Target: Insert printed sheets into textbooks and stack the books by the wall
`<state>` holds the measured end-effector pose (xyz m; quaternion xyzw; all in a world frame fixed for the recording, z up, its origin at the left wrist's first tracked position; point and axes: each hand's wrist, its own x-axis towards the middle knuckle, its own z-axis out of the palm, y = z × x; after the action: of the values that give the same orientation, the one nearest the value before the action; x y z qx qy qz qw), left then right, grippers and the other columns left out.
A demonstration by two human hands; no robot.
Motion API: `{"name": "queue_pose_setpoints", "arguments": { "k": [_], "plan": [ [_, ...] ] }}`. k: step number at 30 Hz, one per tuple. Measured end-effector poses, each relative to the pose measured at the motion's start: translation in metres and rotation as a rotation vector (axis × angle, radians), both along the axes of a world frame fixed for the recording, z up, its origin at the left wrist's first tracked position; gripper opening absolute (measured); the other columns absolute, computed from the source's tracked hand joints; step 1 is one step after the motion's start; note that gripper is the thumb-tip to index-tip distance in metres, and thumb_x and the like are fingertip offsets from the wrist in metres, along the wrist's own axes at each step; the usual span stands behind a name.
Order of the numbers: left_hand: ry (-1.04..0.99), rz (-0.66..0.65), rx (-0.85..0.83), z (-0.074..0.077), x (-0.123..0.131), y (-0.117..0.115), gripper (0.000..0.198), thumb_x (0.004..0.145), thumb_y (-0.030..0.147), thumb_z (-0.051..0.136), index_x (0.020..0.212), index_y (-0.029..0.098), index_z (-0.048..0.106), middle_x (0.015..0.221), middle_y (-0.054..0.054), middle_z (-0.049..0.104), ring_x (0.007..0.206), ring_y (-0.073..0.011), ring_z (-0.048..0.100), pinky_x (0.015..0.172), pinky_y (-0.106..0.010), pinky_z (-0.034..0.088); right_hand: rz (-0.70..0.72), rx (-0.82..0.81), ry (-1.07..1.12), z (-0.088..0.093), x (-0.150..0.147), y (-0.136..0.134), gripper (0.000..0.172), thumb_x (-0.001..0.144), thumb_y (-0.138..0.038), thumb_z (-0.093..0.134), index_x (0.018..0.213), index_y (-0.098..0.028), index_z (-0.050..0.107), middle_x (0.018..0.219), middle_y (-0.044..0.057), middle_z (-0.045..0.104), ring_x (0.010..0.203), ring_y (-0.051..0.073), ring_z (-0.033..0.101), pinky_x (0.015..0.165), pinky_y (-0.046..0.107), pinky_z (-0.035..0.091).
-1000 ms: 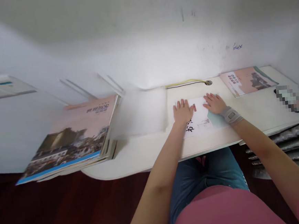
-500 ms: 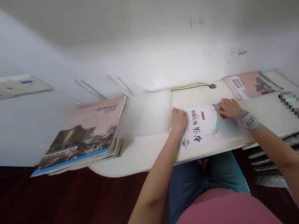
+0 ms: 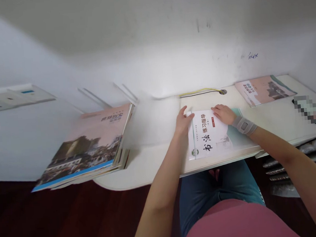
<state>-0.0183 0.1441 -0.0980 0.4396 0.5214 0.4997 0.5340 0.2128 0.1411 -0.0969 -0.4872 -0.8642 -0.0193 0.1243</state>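
From my head-mounted view, a white desk (image 3: 148, 166) runs along a white wall (image 3: 153, 56), and I'm seated at it with my forearms reaching forward. At its left end sits a thick stack of books (image 3: 78, 152) with pink covers, lying upside down to me, its near corner jutting past the curved desk edge. Toward the far right corner lies a single pink-covered book (image 3: 265, 90), and beyond it a pixelated object (image 3: 312, 109) that I can't make out.

Directly in front of me is a white calligraphy workbook (image 3: 207, 134), its Chinese title legible, lying just short of the desk's front edge and between my hands. My left hand (image 3: 184, 122) is open and palm-down against the workbook's left edge, thumb apart from the fingers. My right hand (image 3: 222, 114) lies open across the cover's upper right, unclenched. Neither hand is gripping it.

The desktop runs on well past the workbook on both sides. Behind it, a yellow cable (image 3: 199, 92) leads to a desk grommet (image 3: 223, 91). A grey wrist brace (image 3: 244, 125) wraps my right wrist.
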Motion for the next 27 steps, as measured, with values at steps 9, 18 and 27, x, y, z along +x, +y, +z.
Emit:
{"name": "queue_pose_setpoints", "arguments": {
  "k": [9,18,27],
  "plan": [
    [0.067,0.028,0.051,0.008,-0.007,-0.007,0.03,0.053,0.033,0.077,0.075,0.014,0.067,0.054,0.005,0.053,0.053,-0.0101,0.051,0.053,-0.023,0.041,0.118,-0.046,0.24,0.018,0.008,0.004,0.033,0.094,-0.024,0.036,0.103,-0.015,0.066,0.09,0.009,0.064,0.085,0.019,0.057,0.079,0.03,0.042],
    [0.248,0.013,0.022,0.01,-0.01,-0.01,0.03,0.064,0.042,0.067,0.06,0.018,0.05,0.052,0.005,0.045,0.048,-0.0084,0.043,0.048,-0.022,0.035,-0.016,-0.132,0.131,0.043,0.056,0.005,0.036,0.089,-0.039,0.043,0.069,-0.017,0.063,0.065,0.004,0.062,0.062,0.015,0.051,0.062,0.026,0.033],
    [0.633,0.031,-0.059,0.0,-0.007,0.007,0.029,0.064,0.035,0.069,0.056,0.021,0.045,0.053,-0.001,0.049,0.073,-0.0247,0.059,0.062,-0.031,0.043,-0.403,-0.269,-0.008,0.024,0.119,0.006,0.04,0.087,-0.046,0.041,0.069,-0.016,0.062,0.072,0.005,0.064,0.07,0.017,0.055,0.064,0.026,0.038]
  ]
}}
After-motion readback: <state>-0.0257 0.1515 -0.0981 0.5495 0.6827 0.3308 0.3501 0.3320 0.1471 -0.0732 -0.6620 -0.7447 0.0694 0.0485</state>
